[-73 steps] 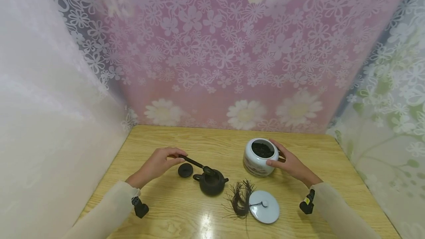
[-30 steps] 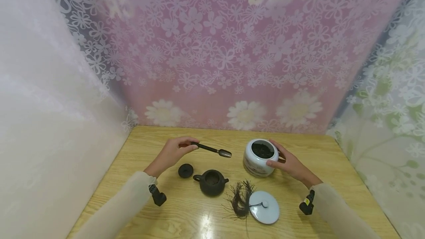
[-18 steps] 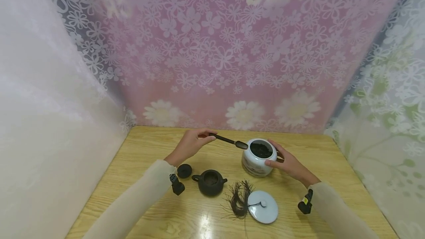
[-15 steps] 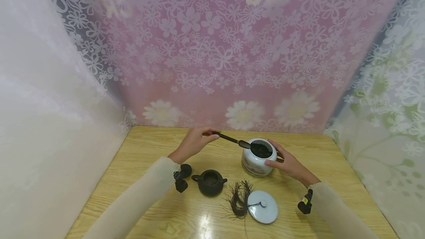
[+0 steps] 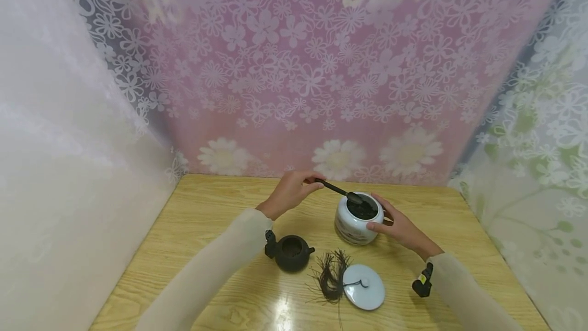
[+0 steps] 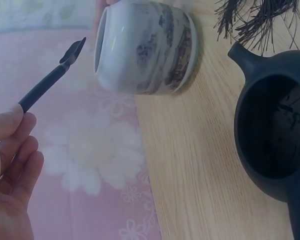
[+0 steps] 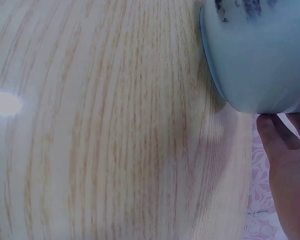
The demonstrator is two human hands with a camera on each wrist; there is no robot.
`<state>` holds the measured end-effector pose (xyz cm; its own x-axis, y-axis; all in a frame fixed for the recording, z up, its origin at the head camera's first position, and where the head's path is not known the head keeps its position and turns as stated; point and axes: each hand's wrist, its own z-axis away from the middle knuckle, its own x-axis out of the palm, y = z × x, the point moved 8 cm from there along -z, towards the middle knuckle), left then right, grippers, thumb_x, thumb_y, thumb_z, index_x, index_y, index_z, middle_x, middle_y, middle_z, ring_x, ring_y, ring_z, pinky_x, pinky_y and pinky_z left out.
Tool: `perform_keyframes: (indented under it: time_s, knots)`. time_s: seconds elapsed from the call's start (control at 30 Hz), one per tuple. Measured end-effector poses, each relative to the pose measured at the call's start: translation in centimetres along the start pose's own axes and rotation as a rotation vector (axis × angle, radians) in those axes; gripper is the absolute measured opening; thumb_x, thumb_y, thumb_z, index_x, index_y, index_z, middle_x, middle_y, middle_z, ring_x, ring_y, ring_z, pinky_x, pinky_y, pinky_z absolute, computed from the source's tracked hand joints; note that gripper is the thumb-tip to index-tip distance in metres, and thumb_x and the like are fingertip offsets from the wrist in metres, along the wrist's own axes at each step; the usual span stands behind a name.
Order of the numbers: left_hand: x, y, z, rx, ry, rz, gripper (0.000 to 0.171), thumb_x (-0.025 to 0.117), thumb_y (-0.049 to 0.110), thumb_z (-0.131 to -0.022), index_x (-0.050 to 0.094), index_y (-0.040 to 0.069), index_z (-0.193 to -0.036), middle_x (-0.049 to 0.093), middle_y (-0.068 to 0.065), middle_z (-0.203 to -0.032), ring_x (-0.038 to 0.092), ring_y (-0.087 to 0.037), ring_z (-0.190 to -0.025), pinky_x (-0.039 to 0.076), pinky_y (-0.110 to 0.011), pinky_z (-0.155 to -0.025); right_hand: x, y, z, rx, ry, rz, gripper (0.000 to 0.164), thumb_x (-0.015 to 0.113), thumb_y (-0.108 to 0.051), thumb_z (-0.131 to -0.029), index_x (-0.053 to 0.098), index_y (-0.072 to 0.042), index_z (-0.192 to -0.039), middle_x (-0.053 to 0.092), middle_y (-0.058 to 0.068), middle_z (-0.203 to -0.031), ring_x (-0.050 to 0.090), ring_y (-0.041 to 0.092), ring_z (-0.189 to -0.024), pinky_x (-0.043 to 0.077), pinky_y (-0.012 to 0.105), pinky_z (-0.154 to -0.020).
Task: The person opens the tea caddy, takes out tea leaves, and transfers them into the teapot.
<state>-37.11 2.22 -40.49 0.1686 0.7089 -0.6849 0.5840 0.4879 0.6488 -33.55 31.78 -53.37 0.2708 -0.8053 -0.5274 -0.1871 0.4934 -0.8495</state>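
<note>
My left hand (image 5: 294,190) pinches the end of a black tea scoop (image 5: 335,188) between thumb and fingers. The scoop's head is at the mouth of a white porcelain tea jar (image 5: 356,231) that holds dark tea leaves (image 5: 365,212). In the left wrist view the scoop (image 6: 45,89) points up toward the jar (image 6: 145,50). My right hand (image 5: 399,226) grips the jar's right side, thumb in front and fingers behind. Below and left of the jar stands an uncovered black teapot (image 5: 294,259), with a few dark bits inside; the left wrist camera covers its handle.
The jar's white lid (image 5: 364,292) lies in front of the jar, with a dark tassel (image 5: 332,280) tied to its knob. A floral pink curtain (image 5: 294,91) hangs behind the wooden table (image 5: 211,198). Pale cloth (image 5: 69,167) closes off the left side.
From over the teapot, my left hand has carried the scoop up and right into the jar's mouth. My left sleeve now covers the small black teapot lid. The right hand stays on the jar.
</note>
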Motion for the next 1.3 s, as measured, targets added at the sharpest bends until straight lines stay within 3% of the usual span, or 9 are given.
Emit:
perform_keyframes:
  time_s: [0.23, 0.6, 0.83, 0.97, 1.13, 1.3]
  knots:
    - [1.4, 0.6, -1.0, 0.039, -0.016, -0.087, 0.025, 0.073, 0.024, -0.107, 0.08, 0.019, -0.131, 0.08, 0.0, -0.119, 0.072, -0.017, -0.108, 0.061, -0.039, -0.096, 0.1, -0.3, 0.0, -0.001, -0.005, -0.002, 0.093, 0.075, -0.027, -0.106, 0.016, -0.03, -0.177, 0.021, 0.024, -0.179, 0.033, 0.055, -0.159, 0.043, 0.069, -0.12]
    - [3.0, 1.7, -1.4, 0.16, -0.055, -0.271, 0.025, 0.073, 0.025, -0.106, 0.08, 0.018, -0.13, 0.083, 0.002, -0.12, 0.072, -0.015, -0.114, 0.057, -0.038, -0.107, 0.2, -0.3, 0.0, -0.009, -0.002, -0.004, 0.093, 0.075, -0.026, -0.106, 0.016, -0.03, -0.177, 0.021, 0.023, -0.179, 0.032, 0.056, -0.159, 0.041, 0.071, -0.121]
    - [3.8, 2.9, -1.0, 0.309, -0.028, -0.445, 0.023, 0.072, 0.022, -0.107, 0.081, 0.017, -0.128, 0.082, 0.003, -0.117, 0.072, -0.015, -0.108, 0.061, -0.029, -0.095, 0.2, -0.2, -0.1, -0.003, 0.0, -0.011, 0.093, 0.075, -0.026, -0.106, 0.015, -0.027, -0.177, 0.021, 0.024, -0.179, 0.033, 0.055, -0.158, 0.041, 0.069, -0.121]
    - [4.7, 3.9, -0.8, 0.386, -0.026, -0.568, 0.022, 0.071, 0.016, -0.109, 0.08, 0.018, -0.128, 0.082, 0.004, -0.119, 0.07, -0.014, -0.11, 0.06, -0.026, -0.097, 0.2, -0.1, 0.0, -0.005, -0.001, -0.016, 0.092, 0.074, -0.025, -0.107, 0.015, -0.027, -0.177, 0.021, 0.023, -0.179, 0.033, 0.054, -0.159, 0.042, 0.068, -0.12]
    - [5.9, 5.1, -0.6, 0.453, -0.068, -0.725, 0.026, 0.067, 0.011, -0.11, 0.078, 0.021, -0.132, 0.08, 0.006, -0.122, 0.068, -0.012, -0.117, 0.057, -0.024, -0.103, 0.2, 0.0, 0.0, -0.002, -0.003, -0.024, 0.093, 0.074, -0.025, -0.107, 0.014, -0.027, -0.177, 0.021, 0.024, -0.179, 0.033, 0.055, -0.159, 0.043, 0.068, -0.119]
    - [6.9, 4.9, -1.0, 0.451, -0.122, -0.733, 0.026, 0.068, 0.013, -0.11, 0.078, 0.022, -0.132, 0.08, 0.007, -0.121, 0.069, -0.01, -0.115, 0.057, -0.021, -0.102, 0.2, 0.1, 0.0, 0.005, -0.008, -0.025, 0.093, 0.074, -0.026, -0.107, 0.013, -0.028, -0.177, 0.021, 0.023, -0.179, 0.033, 0.055, -0.159, 0.044, 0.067, -0.12]
